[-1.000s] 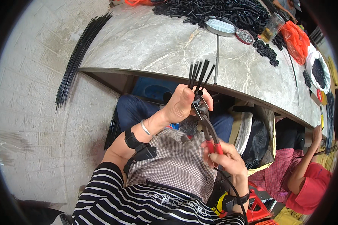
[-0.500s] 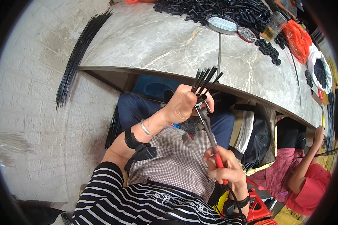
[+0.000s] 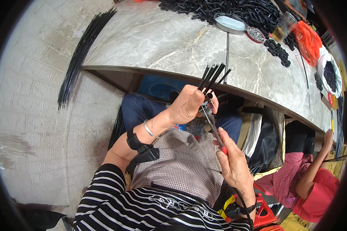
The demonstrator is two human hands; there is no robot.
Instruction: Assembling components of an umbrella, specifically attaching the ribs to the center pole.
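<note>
Left hand (image 3: 187, 106) is curled shut round a small bundle of thin black rods (image 3: 213, 77); rods stick up and fan out past the thumb and forefinger, tips tilted to the right, in front of the table edge. Lower ends are hidden inside the fist.

Right hand (image 3: 235, 167) is wrapped tight round the red handles of a pair of pliers (image 3: 211, 119). Pliers run up and left from that hand, and the nose meets the rod bundle just below the left thumb, right at the point where the rods leave the fist. Can't tell whether the nose is actually biting a rod or just touching, too small and partly covered by fingers.

Both hands sit over the lap, above a checked apron (image 3: 181, 165), w/ striped sleeves lower down.

Marble table (image 3: 162, 42) is beyond the hands. On it: pile of short black tubes (image 3: 235, 9) at the far edge, a round metal dish (image 3: 230, 23), a glass (image 3: 282, 27), an orange bag (image 3: 308, 38). Long bundle of black rods (image 3: 83, 50) leans over the table's left end onto the paved floor. Another person in pink (image 3: 308, 181) sits at lower right, separate from this work.
</note>
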